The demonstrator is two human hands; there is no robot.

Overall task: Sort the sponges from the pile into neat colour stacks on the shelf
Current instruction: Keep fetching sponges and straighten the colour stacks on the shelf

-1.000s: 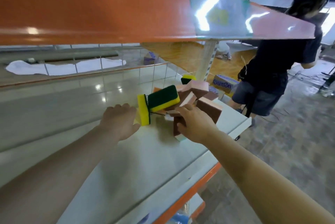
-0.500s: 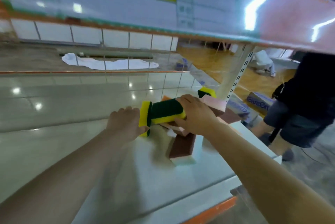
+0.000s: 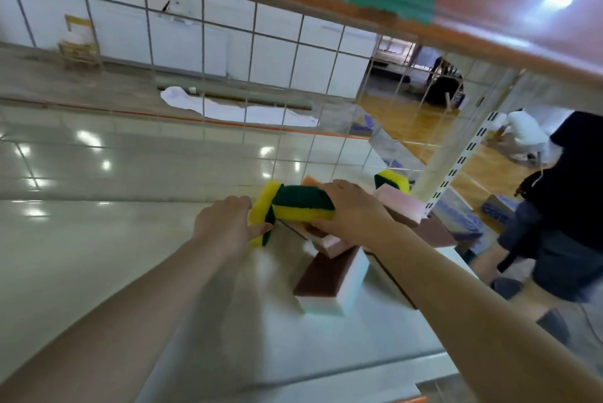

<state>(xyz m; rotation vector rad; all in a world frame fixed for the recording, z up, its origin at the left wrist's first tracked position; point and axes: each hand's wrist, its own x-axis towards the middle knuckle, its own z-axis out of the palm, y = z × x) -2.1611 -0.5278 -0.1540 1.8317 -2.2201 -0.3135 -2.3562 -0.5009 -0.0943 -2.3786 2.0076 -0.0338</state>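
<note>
A pile of sponges lies on the white shelf (image 3: 228, 321). My right hand (image 3: 352, 213) grips a yellow-and-green sponge (image 3: 301, 205) lying flat on top of the pile. My left hand (image 3: 225, 226) holds a second yellow-and-green sponge (image 3: 262, 203) standing on edge just left of it, the two sponges touching. A brown-and-white sponge (image 3: 329, 282) lies in front of the pile. Pink sponges (image 3: 399, 202) lie behind my right hand, and a third yellow-and-green sponge (image 3: 390, 180) sits at the back.
A wire grid (image 3: 254, 53) backs the shelf, and an orange-edged shelf (image 3: 489, 43) hangs overhead. A slotted white upright (image 3: 456, 167) stands at the right. A person in dark clothes (image 3: 567, 206) stands right of the shelf, by cardboard boxes (image 3: 496, 211) on the floor.
My right hand has moved from the brown sponges up onto the flat yellow-and-green sponge and closed round it. My left hand stays at the upright sponge. The camera has tilted upward.
</note>
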